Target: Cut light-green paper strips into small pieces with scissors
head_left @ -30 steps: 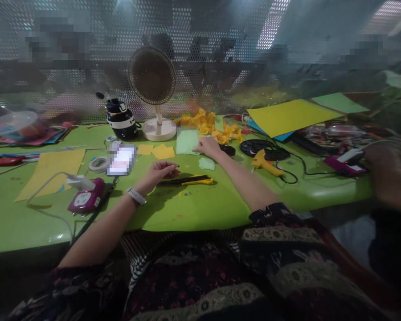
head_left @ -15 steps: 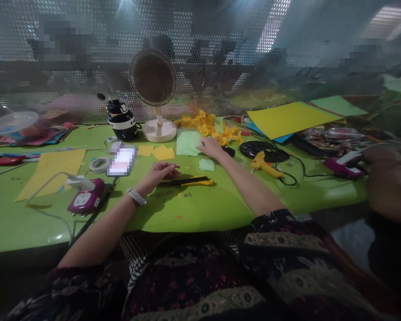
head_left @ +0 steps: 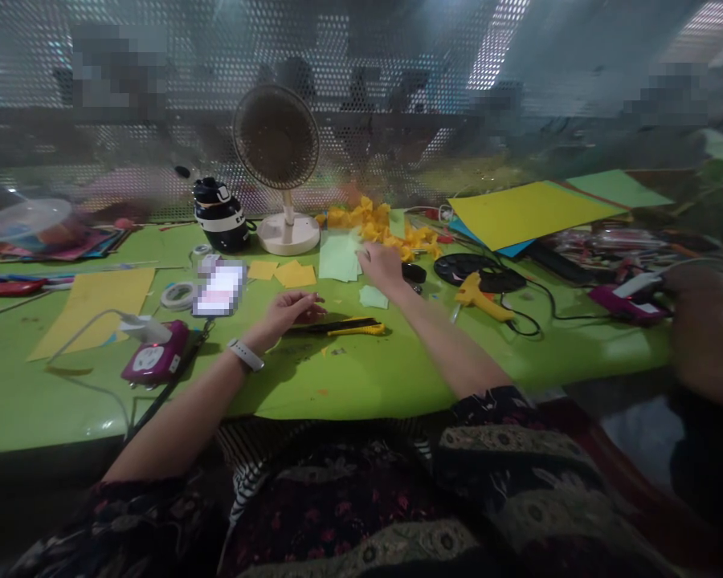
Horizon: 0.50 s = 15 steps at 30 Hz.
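Paper (head_left: 336,257) touches the right hand (head_left: 381,266), grip unclear, beyond the unclenched left hand (head_left: 287,311).

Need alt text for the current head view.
The person's right hand is at the right edge of pale green paper sheets on a green table; the left hand, loosely curled, is near a yellow cutter. Behind stand a fan and dark bottle; a yellow glue gun lies right.
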{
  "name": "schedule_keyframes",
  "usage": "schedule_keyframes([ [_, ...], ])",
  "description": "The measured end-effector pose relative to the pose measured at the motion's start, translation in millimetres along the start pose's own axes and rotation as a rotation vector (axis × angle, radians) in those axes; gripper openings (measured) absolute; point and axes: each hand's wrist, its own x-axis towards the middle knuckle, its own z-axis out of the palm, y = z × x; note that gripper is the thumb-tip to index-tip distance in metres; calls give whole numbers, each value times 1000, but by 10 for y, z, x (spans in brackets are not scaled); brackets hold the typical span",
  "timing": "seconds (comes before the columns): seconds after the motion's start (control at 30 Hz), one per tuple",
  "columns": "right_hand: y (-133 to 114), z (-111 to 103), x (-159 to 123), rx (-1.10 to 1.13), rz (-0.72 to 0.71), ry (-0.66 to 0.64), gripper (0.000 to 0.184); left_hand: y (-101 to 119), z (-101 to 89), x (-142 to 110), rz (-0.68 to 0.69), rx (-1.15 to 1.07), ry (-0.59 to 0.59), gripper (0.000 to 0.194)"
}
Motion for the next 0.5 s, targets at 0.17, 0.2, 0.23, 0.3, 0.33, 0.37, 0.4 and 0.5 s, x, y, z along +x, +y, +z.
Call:
schedule_keyframes([
  [0.17,-385,-301,-306,-79,-511,80,28,57,19,-22,4,-172,9,45],
  [0.2,-486,-342,-406,-90,-648,-9,26,64,16,-19,25,-214,13,46],
  [0.23,-583,-371,-510,-108,-751,-74,23,68,8,-13,51,-247,28,44],
  [0.3,-741,-399,-709,-130,-862,-128,22,69,-18,5,97,-279,108,37],
  [0.33,-794,-401,-792,-129,-892,-134,21,70,-32,14,104,-279,161,35],
  [0.37,-827,-397,-858,-117,-923,-136,19,72,-45,21,102,-273,207,33],
  [0.4,-843,-390,-906,-97,-953,-140,18,77,-56,25,91,-263,231,33],
  [0.5,-817,-360,-955,-5,-1016,-160,13,87,-58,16,47,-234,158,41],
])
